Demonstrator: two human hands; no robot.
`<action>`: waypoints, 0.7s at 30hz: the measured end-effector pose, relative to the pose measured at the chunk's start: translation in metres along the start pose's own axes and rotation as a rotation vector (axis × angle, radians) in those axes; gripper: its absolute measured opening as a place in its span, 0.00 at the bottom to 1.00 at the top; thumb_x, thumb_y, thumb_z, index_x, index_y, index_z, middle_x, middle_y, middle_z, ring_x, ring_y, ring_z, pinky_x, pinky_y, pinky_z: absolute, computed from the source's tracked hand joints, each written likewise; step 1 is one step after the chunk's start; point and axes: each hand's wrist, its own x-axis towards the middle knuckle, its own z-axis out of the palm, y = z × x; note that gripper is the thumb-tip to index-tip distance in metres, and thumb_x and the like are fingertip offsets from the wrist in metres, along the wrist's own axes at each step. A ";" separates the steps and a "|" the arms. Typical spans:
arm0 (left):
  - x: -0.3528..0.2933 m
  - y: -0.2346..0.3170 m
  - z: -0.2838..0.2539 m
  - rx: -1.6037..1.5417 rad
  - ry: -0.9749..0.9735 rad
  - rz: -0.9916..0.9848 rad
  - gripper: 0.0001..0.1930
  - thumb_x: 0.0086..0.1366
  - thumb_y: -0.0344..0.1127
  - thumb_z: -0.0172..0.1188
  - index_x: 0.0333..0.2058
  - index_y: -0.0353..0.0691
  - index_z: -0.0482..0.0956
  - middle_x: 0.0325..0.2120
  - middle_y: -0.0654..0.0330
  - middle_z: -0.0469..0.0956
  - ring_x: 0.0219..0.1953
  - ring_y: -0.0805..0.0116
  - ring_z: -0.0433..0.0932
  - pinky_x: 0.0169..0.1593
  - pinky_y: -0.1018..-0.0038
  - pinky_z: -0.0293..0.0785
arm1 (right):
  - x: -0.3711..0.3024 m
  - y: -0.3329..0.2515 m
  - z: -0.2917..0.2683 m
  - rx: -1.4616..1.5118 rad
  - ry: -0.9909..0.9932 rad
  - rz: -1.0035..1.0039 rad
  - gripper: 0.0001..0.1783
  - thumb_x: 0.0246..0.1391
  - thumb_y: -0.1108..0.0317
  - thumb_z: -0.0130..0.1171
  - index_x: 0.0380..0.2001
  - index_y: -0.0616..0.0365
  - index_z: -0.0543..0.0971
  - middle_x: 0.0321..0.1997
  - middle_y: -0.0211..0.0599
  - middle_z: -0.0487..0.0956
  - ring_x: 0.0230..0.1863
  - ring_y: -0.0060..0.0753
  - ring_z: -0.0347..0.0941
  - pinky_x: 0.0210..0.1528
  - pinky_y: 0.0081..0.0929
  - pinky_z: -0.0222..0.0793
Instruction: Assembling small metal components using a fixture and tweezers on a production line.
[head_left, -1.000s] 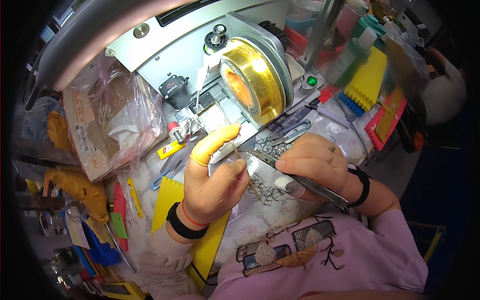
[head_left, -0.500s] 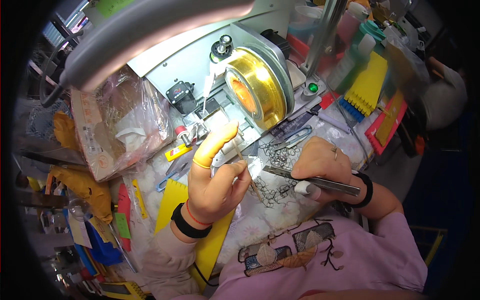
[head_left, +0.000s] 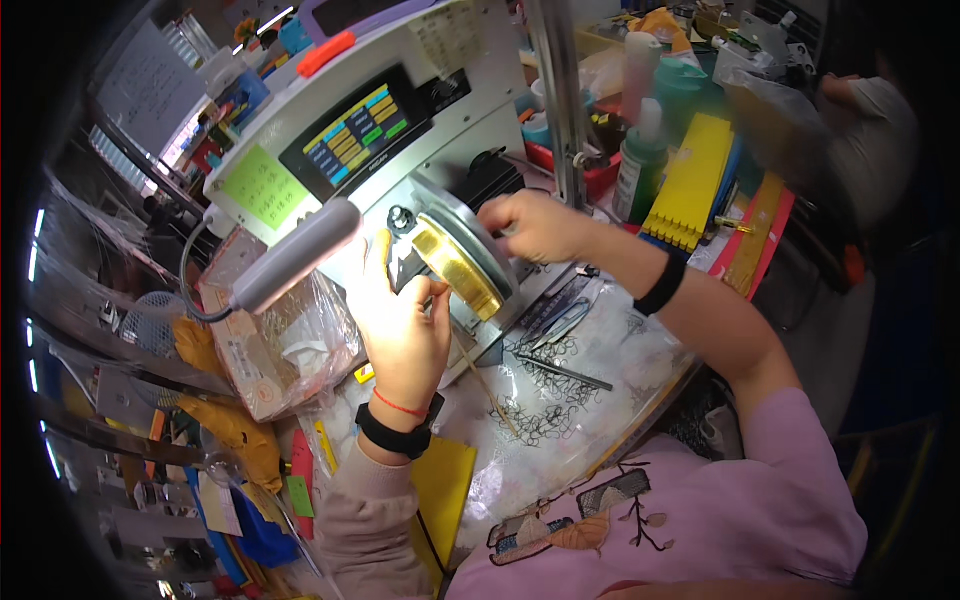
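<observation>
My left hand is raised in front of the gold tape reel, thumb and fingers pinched together. Whatever lies in that pinch is too small to make out. A yellow cover sits on its index finger. On the reel's right side, my right hand has its fingers curled in at the grey disc; they are slightly blurred, and what they grip is hidden. Below, tweezers lie on the table beside a tangle of short dark wires. A thin brown stick slants from below my left hand to the wires.
A lamp hangs left of the reel, before a machine with a lit screen. A plastic-lined carton stands at left. Blue-handled nippers lie right of the reel. Yellow strips and a green bottle stand farther right.
My right hand has let go of the tweezers, now on the table, and has reached up to the reel's right side. My left hand has come closer to the reel. The view has tilted up.
</observation>
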 end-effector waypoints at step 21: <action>0.000 0.107 -0.033 -1.065 -0.365 -0.411 0.07 0.64 0.24 0.55 0.40 0.35 0.71 0.35 0.59 0.74 0.35 0.74 0.72 0.41 0.79 0.69 | -0.111 -0.092 0.017 -0.624 0.697 -0.632 0.14 0.37 0.69 0.67 0.33 0.46 0.80 0.43 0.22 0.71 0.46 0.30 0.66 0.47 0.33 0.55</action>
